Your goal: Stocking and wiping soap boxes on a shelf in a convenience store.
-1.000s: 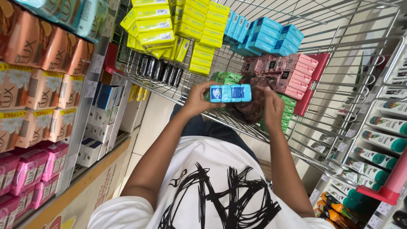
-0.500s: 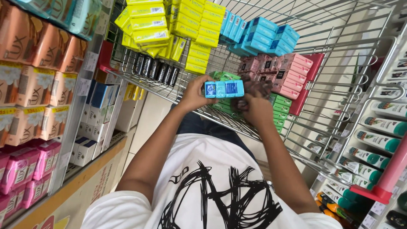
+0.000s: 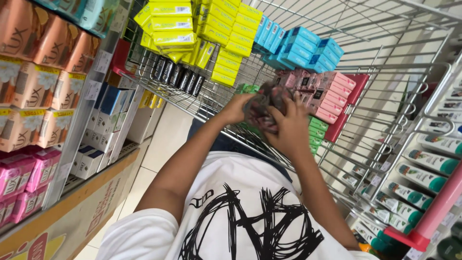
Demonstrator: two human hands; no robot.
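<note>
Fingers of right hand curled over a dark crumpled packet, blurred; left hand clamped on its other side. Packet's long axis and heading impossible to tell. Held low inside the wire cart, just beside pink boxes, above green boxes.

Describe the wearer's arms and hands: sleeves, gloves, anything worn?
Both arms are bare from the short sleeves down. The left hand and right hand wear no gloves; no rings, watch or bands show. The white T-shirt has a black scribbled line graphic on the front.
</note>
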